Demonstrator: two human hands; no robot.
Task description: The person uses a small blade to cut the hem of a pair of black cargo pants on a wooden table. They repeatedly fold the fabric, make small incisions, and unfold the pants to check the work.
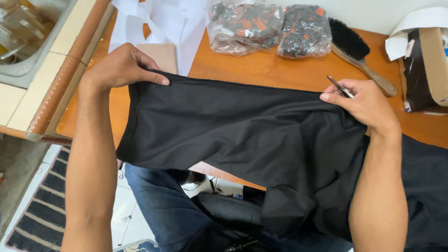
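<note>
Black garment (242, 135) stretched flat between both hands over the near edge of the table (261, 70), lower part drooping off that edge toward the person's lap; its right portion runs out of frame, so full shape unclear. Left hand (119, 67) grips the garment's upper left corner, fingers curled and pinching the hem, thumb on top. Right hand (366, 102) pinches the upper right edge, fingers pressed together on the cloth; the same hand also holds small metal snips (339, 87), mostly hidden in the grip, only the tips showing. Head view only.

Hard to make out: dark object at bottom centre under the garment, partly hidden; glassy items in the tray at top left (28, 37), cut off by the frame.

Surface: orange-brown wooden table, tiled ledge (60, 70) along its left side, striped mat (42, 210) on tiled floor below. White paper sheets (158, 21) at the far left corner. Wooden brush with black bristles (357, 51) near the far right.

Containers: two clear plastic bags (268, 28) at the far edge, filled with small black and orange pieces. Open cardboard box (429, 65) at the right edge, dark contents, cut off.
</note>
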